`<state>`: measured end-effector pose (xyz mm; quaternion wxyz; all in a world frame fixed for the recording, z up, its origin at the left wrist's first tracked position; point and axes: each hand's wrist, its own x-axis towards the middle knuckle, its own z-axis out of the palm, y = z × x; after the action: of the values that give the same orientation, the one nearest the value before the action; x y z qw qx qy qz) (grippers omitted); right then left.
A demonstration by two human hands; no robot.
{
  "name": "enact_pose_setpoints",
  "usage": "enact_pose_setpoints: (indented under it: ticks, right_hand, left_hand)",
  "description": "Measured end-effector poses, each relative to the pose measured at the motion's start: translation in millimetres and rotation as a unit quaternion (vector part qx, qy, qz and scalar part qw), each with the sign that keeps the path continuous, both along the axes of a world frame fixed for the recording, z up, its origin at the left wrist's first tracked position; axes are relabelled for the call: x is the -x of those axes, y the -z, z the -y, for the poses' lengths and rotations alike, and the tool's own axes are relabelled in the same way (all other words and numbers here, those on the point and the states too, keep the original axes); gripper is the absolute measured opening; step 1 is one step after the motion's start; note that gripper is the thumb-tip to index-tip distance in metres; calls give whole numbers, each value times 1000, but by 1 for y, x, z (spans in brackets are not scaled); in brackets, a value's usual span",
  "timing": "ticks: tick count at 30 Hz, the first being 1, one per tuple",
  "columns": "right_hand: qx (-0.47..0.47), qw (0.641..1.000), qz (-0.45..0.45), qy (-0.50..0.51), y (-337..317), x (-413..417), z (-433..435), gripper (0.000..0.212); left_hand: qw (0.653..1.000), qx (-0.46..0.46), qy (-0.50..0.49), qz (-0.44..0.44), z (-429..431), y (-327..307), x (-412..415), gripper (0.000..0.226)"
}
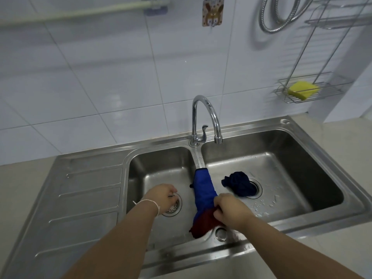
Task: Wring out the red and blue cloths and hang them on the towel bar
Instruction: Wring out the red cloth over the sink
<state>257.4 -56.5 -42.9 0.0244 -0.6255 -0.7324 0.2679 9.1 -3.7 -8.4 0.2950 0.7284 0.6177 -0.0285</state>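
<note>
A bright blue cloth (203, 188) lies along the divider between the two basins of the steel sink (90, 178). A dark red cloth (203, 221) is bunched at its near end, over the front rim. My right hand (231, 210) is closed on the bunch where the blue meets the red. Over the left basin's drain strainer (174, 208) hovers my left hand (161, 198), fingers loosely curled and holding nothing. The pale towel bar (80, 12) runs along the tiled wall at the upper left, with nothing on it.
A crumpled navy cloth (238, 185) sits by the right basin's drain. The chrome faucet (203, 121) arches over the divider, spout above the right basin. A wire rack with a yellow sponge (303, 89) hangs at the right, a shower hose (281, 15) above it.
</note>
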Motion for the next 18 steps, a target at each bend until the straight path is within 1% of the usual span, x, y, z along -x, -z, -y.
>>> enact_pose_setpoints:
  ticks: [3, 5, 7, 9, 11, 14, 16, 17, 18]
  right_hand:
    - [-15, 996, -75, 48, -14, -7, -5, 5]
    - [1, 988, -121, 97, -19, -9, -6, 8]
    - [6, 981, -148, 123, -23, -8, -6, 11]
    - [0, 975, -177, 132, -29, -3, -8, 11]
    - [-10, 967, -211, 143, -38, 4, -10, 11]
    - [-29, 952, -257, 163, -51, 15, -12, 12]
    - [-41, 944, -278, 170, -59, 22, -13, 12]
    - [-49, 942, -284, 170, -65, 26, -14, 11]
    - [-57, 941, -288, 165, -72, 30, -14, 11]
  left_hand:
    - [1000, 1, -13, 19, 2, -3, 4, 23]
    - [1000, 3, -18, 24, 3, -3, 5, 21]
    - [999, 11, -21, 32, 4, -2, 5, 26]
    - [998, 29, -20, 50, 5, -4, 1, 40]
    - [997, 50, 0, 65, 5, -10, -7, 65]
    - [994, 70, 60, 60, 8, -23, -29, 100]
    - [990, 73, 95, 73, 15, -30, -45, 108]
    - [987, 71, 110, 89, 19, -31, -53, 104]
    - [985, 66, 121, 105, 23, -33, -60, 95]
